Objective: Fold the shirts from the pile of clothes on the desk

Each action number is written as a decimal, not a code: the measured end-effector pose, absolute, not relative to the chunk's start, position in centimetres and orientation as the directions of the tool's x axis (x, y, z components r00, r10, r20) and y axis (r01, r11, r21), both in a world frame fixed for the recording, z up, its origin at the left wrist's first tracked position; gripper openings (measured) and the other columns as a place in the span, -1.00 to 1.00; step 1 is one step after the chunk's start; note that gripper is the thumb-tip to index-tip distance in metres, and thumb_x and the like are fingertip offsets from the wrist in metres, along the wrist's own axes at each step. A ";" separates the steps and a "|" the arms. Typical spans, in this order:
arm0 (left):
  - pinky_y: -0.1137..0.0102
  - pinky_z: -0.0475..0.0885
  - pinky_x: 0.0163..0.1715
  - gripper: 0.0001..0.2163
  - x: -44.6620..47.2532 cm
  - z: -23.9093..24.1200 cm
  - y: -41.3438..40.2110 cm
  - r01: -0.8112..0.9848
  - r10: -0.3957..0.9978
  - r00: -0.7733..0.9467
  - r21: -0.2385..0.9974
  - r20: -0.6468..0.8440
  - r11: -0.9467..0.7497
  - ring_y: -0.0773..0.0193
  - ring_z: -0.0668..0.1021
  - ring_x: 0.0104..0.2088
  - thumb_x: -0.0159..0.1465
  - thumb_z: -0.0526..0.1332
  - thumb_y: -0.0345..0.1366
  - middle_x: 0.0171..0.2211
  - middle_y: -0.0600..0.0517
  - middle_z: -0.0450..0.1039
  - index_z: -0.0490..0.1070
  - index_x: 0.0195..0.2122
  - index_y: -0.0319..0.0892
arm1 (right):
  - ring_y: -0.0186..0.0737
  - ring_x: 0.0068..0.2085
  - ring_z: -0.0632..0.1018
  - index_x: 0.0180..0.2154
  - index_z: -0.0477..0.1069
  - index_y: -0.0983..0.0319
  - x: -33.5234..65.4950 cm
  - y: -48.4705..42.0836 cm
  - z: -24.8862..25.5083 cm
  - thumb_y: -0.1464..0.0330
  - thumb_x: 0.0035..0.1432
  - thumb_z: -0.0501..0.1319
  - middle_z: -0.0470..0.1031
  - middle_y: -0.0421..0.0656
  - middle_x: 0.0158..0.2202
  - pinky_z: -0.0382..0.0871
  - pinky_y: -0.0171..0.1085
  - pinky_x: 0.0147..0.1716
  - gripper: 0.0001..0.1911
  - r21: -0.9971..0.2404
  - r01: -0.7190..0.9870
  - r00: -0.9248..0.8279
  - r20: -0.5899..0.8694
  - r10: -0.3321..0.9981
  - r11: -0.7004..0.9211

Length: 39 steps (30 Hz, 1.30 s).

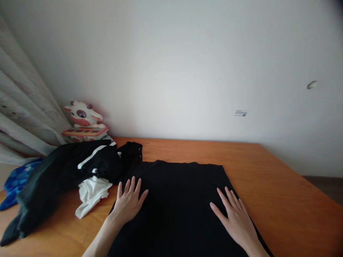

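Left hand (128,204) and right hand (236,218) just splayed flat, gripping nothing, on black cloth (179,210) short of the table's (268,182) far edge.

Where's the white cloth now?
In the head view, the white cloth lies on the table, left of the left hand, on the near side of the dark clothes.

Here's the label (240,113) on the pale wall (171,71), a small sticker with short bluish lines of print and a little dark square, code-like, at its lower right, but not a word or number comes through! Over on the heaped dark clothing (131,150), tiny pale marks show, too small to make out. Nothing readable anywhere!
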<state>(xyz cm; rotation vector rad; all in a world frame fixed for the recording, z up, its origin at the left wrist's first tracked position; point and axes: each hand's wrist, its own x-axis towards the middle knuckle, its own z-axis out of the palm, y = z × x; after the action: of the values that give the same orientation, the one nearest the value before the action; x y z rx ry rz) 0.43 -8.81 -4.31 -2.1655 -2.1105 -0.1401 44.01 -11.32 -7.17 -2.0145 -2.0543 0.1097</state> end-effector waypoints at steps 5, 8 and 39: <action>-0.11 0.10 0.34 -0.33 8.6 -1.5 -7.3 0.967 0.956 0.215 0.091 0.198 -0.236 -0.18 0.12 0.42 0.45 -0.13 0.11 0.44 -0.26 0.00 0.15 0.40 -0.28 | 0.14 0.43 0.11 0.40 0.09 0.13 43.7 -11.3 -6.9 -0.24 0.26 -0.05 0.06 0.01 0.45 0.02 0.23 0.35 -0.11 -0.248 0.968 0.005 0.133 0.991 0.028; -0.02 0.11 0.36 -0.35 14.0 -1.3 -7.4 0.872 0.897 0.404 0.219 0.180 -0.437 -0.06 0.05 0.44 0.46 -0.16 0.11 0.47 -0.15 -0.11 0.00 0.45 -0.17 | 0.15 0.43 0.12 0.40 0.12 0.16 43.7 -11.4 -6.8 -0.25 0.25 -0.06 0.07 0.04 0.44 0.05 0.21 0.35 -0.10 -0.234 0.972 0.007 0.127 0.992 0.023; -0.09 0.03 0.38 -0.42 17.3 -2.4 -7.6 0.869 0.911 0.399 0.272 0.104 -0.412 -0.04 0.09 0.44 0.47 -0.15 0.11 0.46 -0.11 -0.01 0.13 0.41 -0.03 | 0.14 0.43 0.10 0.40 0.12 0.15 48.8 -13.7 -7.8 -0.23 0.24 -0.02 0.05 0.01 0.45 0.05 0.22 0.36 -0.12 -0.232 0.972 0.019 0.148 0.989 0.016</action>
<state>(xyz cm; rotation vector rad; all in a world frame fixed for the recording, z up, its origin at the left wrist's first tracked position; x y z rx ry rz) 17.28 -7.55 -2.45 -2.7696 -1.7811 -0.3945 48.80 -13.73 -7.83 -2.0288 -2.0264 0.0868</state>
